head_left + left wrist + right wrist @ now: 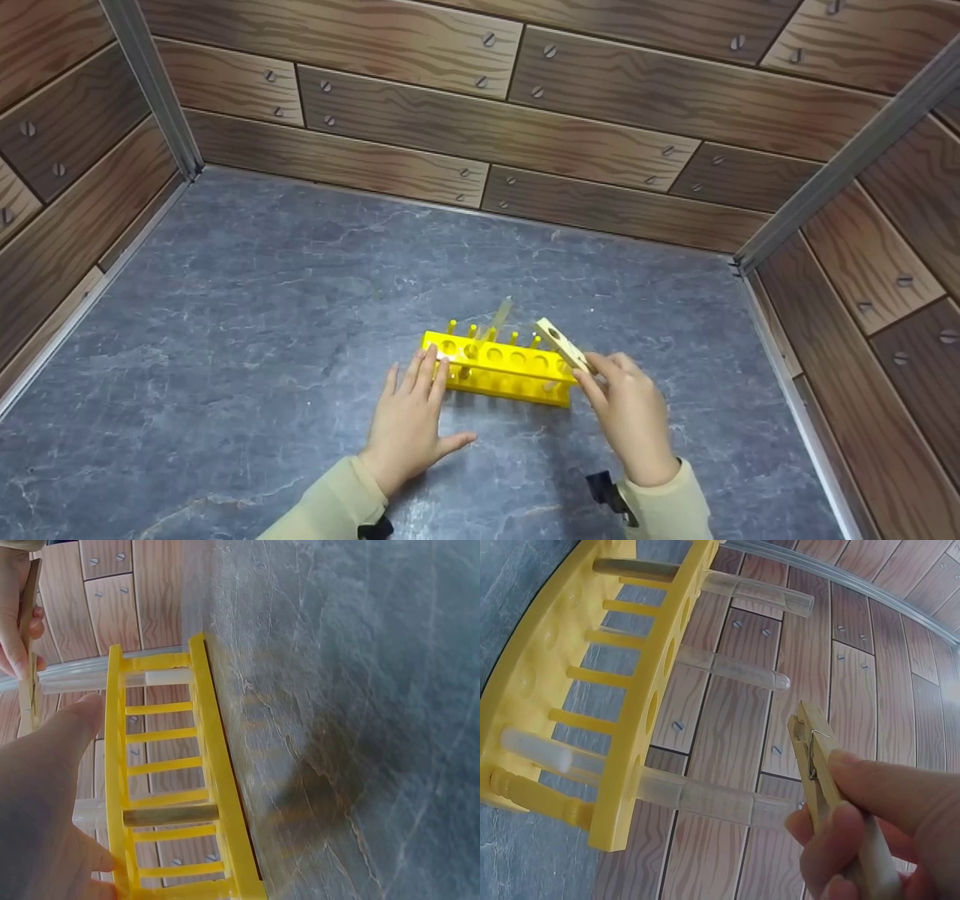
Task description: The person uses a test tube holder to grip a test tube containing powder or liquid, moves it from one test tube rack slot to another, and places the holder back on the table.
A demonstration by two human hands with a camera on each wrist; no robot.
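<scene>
A yellow test tube rack stands on the grey marbled surface. My left hand touches its left end with fingers spread and straight. My right hand pinches a wooden test tube clamp with a wire spring, above the rack's right end. A clear test tube with white contents is in the end hole on that side, its upper end close to my right fingers. Nearer the left end is a test tube with dark contents. Another clear tube sits rounded end up at the rack's pegs.
Wood-plank patterned walls enclose the surface at the back and both sides, with grey metal strips at the corners. Dark straps show at the cuffs of the pale sleeves.
</scene>
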